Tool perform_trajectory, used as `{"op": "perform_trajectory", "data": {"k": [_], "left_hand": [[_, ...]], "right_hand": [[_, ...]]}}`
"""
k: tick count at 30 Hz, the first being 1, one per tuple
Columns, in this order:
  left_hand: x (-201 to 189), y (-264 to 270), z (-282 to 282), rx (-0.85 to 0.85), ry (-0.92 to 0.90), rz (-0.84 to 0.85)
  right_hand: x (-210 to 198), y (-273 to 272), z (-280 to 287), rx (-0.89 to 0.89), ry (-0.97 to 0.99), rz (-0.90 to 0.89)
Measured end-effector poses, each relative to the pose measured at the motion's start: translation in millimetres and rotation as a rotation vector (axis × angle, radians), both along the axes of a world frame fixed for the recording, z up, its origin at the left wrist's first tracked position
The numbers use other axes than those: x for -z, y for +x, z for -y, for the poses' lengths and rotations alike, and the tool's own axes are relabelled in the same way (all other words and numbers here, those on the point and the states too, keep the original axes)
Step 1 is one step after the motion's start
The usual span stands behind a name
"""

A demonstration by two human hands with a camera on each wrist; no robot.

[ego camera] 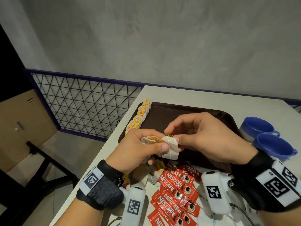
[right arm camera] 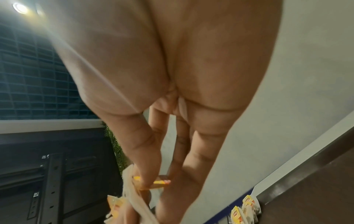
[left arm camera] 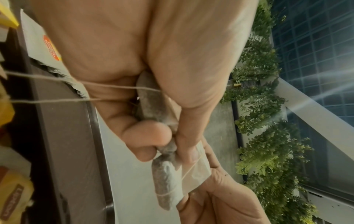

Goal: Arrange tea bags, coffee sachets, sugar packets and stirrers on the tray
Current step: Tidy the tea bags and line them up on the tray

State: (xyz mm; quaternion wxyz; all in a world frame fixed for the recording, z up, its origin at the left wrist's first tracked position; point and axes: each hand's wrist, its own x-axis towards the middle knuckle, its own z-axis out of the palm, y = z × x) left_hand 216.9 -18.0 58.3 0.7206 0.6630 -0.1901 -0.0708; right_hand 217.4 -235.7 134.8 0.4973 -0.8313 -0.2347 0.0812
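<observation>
Dark brown plastic tray (ego camera: 162,116) sat near the left edge of the white surface (ego camera: 203,98), its middle bare. A row of about seven yellow-tagged paper tea bags (ego camera: 138,118) lined the tray's left rim. Two blue ceramic mugs (ego camera: 267,137) stood right of it. Roughly nine red coffee sachets (ego camera: 174,190) lay heaped at the near side. Left hand (ego camera: 138,149) gripped a bunch of white tea bags (ego camera: 170,146) above the tray; right hand (ego camera: 205,137) pinched one bag's top.

Two blue mugs (ego camera: 267,137) stand on the white table (ego camera: 211,98); a wire fence (ego camera: 78,101) runs behind, a cardboard box (ego camera: 21,121) beyond it.
</observation>
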Motion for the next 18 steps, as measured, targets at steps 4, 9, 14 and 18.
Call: {"op": "perform_trajectory", "data": {"k": [4,9,14,18], "left_hand": [[0.7,1.4,-2.5,0.025,-0.001,0.007],[2.7,3.2,-3.5,0.028,-0.019,-0.010],[2.9,4.0,-4.5,0.052,-0.044,0.000],[3.3,3.4,-4.7,0.075,-0.073,0.010]], "right_hand": [[-0.3,-1.2,0.5,-0.018,-0.023,0.037],[-1.6,-5.0,-3.0,-0.050,-0.006,0.093],[-1.9,-4.7,-2.7,-0.051,-0.015,0.081],[-5.1,-7.0,-0.8,-0.078,-0.024,0.089]]}}
